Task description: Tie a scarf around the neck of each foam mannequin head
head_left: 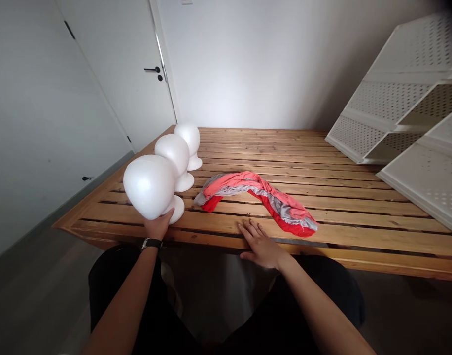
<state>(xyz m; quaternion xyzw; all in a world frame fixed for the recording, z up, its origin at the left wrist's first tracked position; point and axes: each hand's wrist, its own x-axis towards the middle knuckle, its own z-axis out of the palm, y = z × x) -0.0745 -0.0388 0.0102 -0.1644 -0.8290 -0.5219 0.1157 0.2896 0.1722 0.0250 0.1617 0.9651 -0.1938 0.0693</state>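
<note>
Three white foam mannequin heads stand in a row on the left part of the slatted wooden table (359, 241). My left hand (159, 224) grips the nearest mannequin head (148, 185) around its neck, just above the round base; most fingers are hidden behind it. Behind it stand the middle mannequin head (172, 150) and the far mannequin head (188, 139). My right hand (260, 246) lies flat at the table's front edge, fingers spread, holding nothing. Just beyond it a crumpled strip of red, coral and grey cloth (259, 185) curves across the slats.
White perforated racks (392, 98) rest on the table's right side. A white wall (248, 64) rises behind the table. At the left is a white door with a black handle (152, 69). My legs are under the table's front edge.
</note>
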